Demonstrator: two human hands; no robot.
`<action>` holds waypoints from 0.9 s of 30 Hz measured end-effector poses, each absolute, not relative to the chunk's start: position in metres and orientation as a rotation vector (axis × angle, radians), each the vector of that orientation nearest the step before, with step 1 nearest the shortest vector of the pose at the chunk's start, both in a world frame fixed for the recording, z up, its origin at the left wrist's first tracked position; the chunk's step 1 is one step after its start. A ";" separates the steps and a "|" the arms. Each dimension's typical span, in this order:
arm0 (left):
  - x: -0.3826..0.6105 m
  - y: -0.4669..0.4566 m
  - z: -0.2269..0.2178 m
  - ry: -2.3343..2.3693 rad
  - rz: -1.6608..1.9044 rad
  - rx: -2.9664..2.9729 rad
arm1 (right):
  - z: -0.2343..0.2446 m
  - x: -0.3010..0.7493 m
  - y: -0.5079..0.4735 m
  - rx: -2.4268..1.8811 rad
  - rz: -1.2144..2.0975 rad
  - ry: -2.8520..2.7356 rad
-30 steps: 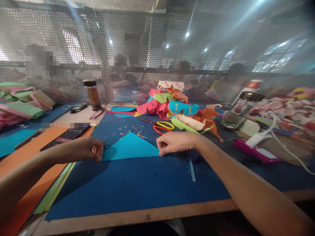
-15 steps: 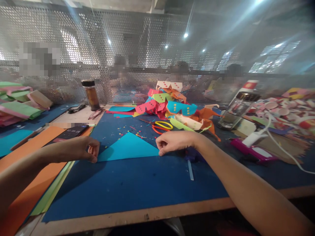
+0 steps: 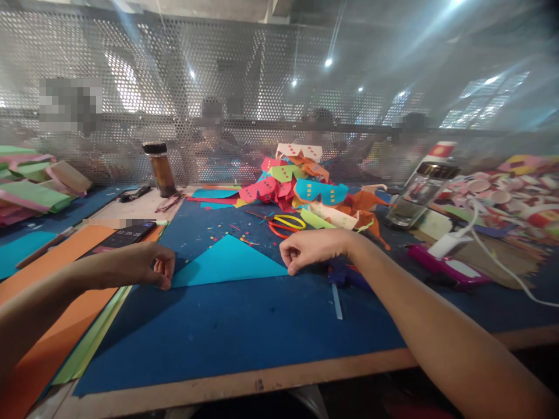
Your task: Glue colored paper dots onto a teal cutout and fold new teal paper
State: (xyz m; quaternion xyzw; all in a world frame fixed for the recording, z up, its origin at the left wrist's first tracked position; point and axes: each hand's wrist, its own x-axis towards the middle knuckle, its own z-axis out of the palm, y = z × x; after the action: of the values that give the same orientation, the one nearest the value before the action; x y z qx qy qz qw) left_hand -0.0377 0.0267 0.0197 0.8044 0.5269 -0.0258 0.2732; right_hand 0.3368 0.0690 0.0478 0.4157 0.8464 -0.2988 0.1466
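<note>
Far L, orange card sheets [image 3: 56, 267] lie along the mat's edge, prob. parked there to leave the middle free; smartphone [image 3: 131, 234] sits on top, screen up, maybe for a glance at its timer. L hand [image 3: 146, 265]: fingers curled, thumb near fingertips, at the L corner of the blue paper triangle [image 3: 229, 263]; can't tell if it pinches or just touches. Triangle's flat on the blue mat [image 3: 218, 343], mid-front, apex away, prob. kept straight by a hand at each end. Yellow-and-red-handled scissors [image 3: 288, 222] lie just behind, approx. within reach. R hand [image 3: 312, 250]: fingers bent, thumb and index closed on the R corner. Poss. glue gun [image 3: 336, 276] by R wrist, stick pointing nearer. Far R, glass bottle [image 3: 414, 195], lidded, stands back, presumably vs. spills.
</note>
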 end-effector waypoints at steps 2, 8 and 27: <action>-0.038 0.027 0.020 1.415 -0.061 2.151 | 0.047 0.338 0.070 1.193 -0.870 2.433; -0.039 0.025 0.022 1.430 -0.062 2.175 | 0.048 0.338 0.070 1.172 -0.891 2.434; -0.046 0.029 0.024 1.387 -0.118 2.121 | 0.060 0.322 0.047 1.237 -1.008 2.666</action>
State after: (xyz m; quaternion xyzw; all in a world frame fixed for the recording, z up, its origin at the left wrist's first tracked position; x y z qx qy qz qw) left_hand -0.0462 0.0294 0.0238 0.7981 0.5218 -0.0446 0.2980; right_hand 0.3215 0.0467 0.0596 0.3981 0.8579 -0.3244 0.0171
